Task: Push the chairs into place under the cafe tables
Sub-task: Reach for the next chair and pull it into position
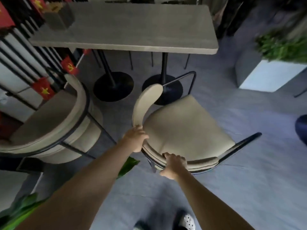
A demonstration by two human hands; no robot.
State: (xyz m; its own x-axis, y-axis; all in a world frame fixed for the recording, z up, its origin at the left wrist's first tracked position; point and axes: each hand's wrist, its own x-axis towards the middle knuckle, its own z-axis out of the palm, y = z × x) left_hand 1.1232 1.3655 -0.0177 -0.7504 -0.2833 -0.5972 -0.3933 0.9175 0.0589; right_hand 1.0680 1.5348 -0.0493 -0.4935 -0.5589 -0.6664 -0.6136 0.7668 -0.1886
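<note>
Both arms reach forward and down from the bottom of the view, bare to the elbow and nearly straight. The left hand (136, 139) is closed around the curved backrest of the beige chair (184, 128), at the point where the backrest bends; its thumb lies underneath and its fingers wrap over the padded top edge. The right hand (174, 165) is closed over the same backrest further along, knuckles up, fingers hooked over the rim toward the seat and thumb on the outer side.

The chair stands on the grey floor (249, 180), turned at an angle, with its seat just short of the grey surface (132, 30) and not under it. One end of the backrest points toward the two round black bases (114, 87) of the surface's legs.

A second beige chair (54, 130) stands to the left, beside a rail hung with small red flags (43, 90). A white planter (269, 75) with green leaves stands at the right. A pale shoe (187, 221) shows at the bottom edge.
</note>
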